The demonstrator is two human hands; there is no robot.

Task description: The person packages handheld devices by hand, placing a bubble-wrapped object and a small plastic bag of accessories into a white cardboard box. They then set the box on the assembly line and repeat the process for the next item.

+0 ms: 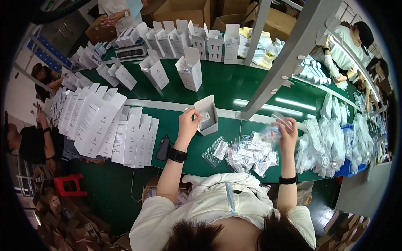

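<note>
A long green workbench (234, 90) in a packing room carries rows of open white cartons (188, 42) standing along it and a stack of flat white cartons (104, 125) leaning at the person's left. The left hand (188, 122) grips an open white box (207, 115) tilted just above the bench edge. The right hand (288, 133) pinches a small clear plastic packet (271, 133) above the heap of clear packets (247, 152) lying on the bench between the arms.

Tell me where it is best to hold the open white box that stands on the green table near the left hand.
Probably by its two narrow side walls, coming from the left as the left hand does. The open white box tilts with its flap up, so the mouth must stay free for the clear packet in the right hand.
</note>
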